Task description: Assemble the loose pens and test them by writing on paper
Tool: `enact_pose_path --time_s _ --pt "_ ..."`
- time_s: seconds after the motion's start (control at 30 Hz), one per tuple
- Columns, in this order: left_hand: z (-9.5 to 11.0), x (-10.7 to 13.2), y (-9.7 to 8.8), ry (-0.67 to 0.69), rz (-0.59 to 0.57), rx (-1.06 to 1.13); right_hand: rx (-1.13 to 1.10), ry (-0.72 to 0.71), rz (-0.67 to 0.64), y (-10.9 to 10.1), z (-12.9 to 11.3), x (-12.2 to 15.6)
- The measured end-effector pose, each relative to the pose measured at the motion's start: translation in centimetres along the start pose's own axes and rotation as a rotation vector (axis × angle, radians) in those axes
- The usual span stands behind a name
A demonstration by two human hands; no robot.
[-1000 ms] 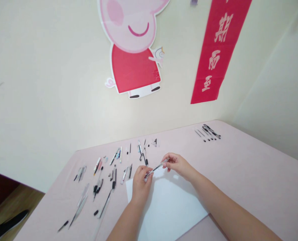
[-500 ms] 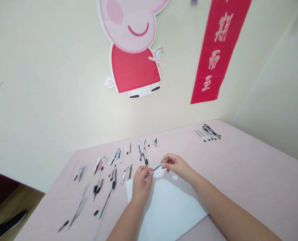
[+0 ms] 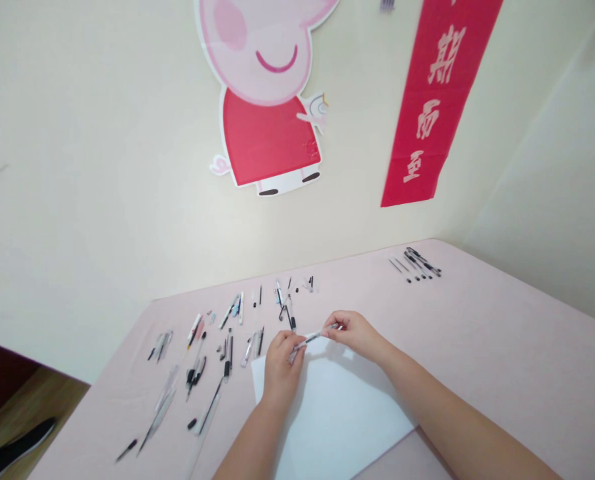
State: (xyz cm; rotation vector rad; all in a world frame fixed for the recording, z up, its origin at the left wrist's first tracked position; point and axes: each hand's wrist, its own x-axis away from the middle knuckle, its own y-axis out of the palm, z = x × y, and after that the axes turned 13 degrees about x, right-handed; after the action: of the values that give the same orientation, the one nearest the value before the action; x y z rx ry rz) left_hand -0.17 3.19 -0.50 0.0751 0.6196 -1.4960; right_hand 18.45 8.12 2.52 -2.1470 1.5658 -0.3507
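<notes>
— What are your hands holding?
— My left hand [image 3: 282, 360] and right hand [image 3: 355, 331] pinch opposite ends of a clear pen [image 3: 311, 337], fingers closed on it, just above a white paper sheet [image 3: 337, 413] near the pink table's [image 3: 502, 347] middle.
— Any open room?
— Loose pens [image 3: 212, 353] crowd the left edge; the right side lies bare, more pens [image 3: 417, 263] at the far corner.
— Any writing?
— A red wall banner [image 3: 430, 100] carries white Chinese characters.

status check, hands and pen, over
Left hand and right hand both grip clear plastic pen, one end each. Held above white paper sheet. Nothing blocking.
</notes>
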Motion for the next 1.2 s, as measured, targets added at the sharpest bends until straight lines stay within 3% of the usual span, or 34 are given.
enact_pose_path --time_s 0.2,0.5,0.7,0.9,1.07,1.2 --pt "0.0 0.0 0.0 0.027 0.004 0.001 0.086 0.017 -0.019 0.3 0.2 0.0" --pt "-0.2 -0.1 0.0 0.015 0.043 -0.035 0.08 -0.142 -0.049 -1.3 -0.1 0.2" --pt "-0.1 0.0 0.0 0.024 0.024 -0.06 0.233 -0.123 -0.045 -1.1 0.1 0.2" --pt "0.0 0.0 0.0 0.018 0.023 -0.074 0.218 -0.175 -0.048 -1.0 0.0 0.3" --pt "0.0 0.0 0.0 0.029 0.014 -0.071 0.338 -0.125 -0.058 -1.0 -0.2 0.4" --pt "0.0 0.0 0.0 0.026 0.007 -0.069 0.265 -0.158 -0.058 -1.0 -0.2 0.4"
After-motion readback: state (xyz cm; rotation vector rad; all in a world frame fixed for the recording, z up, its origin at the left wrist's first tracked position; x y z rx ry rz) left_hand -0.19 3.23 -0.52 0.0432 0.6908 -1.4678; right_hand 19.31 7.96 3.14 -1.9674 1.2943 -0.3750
